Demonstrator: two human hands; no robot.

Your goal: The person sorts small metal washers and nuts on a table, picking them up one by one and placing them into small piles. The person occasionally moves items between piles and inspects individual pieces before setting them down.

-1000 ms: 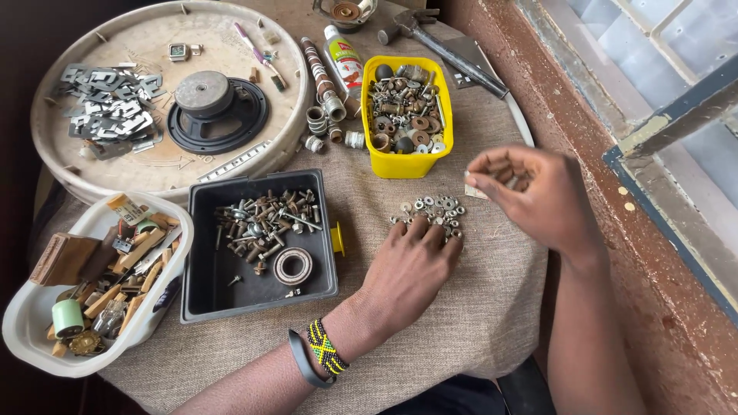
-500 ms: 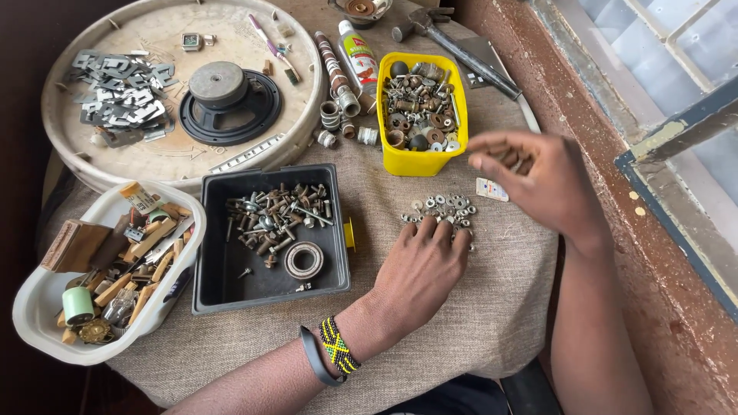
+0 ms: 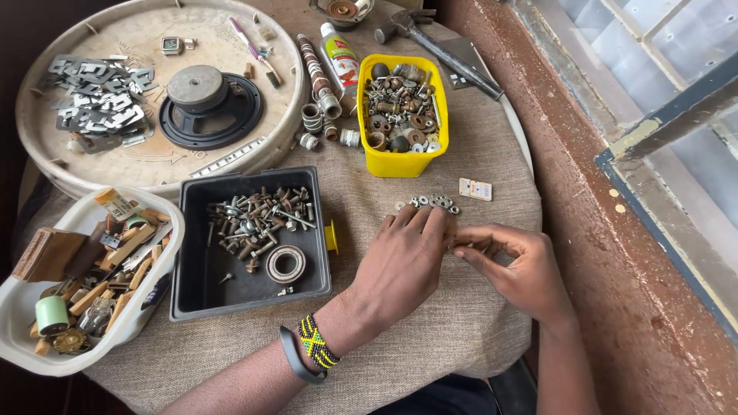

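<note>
The left hand [image 3: 403,257] lies flat over small washers [image 3: 430,203] just beyond its fingertips. The right hand [image 3: 516,265], touching it, pinches something too small to identify. Good practice would be sliding pieces singly, keeping the pile together on the cloth [image 3: 461,323].

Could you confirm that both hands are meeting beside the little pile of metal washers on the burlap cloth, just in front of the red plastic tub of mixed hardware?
Not quite: the head view shows the plastic tub of mixed hardware is yellow, not red. The rest holds: the left hand and right hand meet beside the little pile of metal washers on the burlap cloth, just in front of that tub.
</note>
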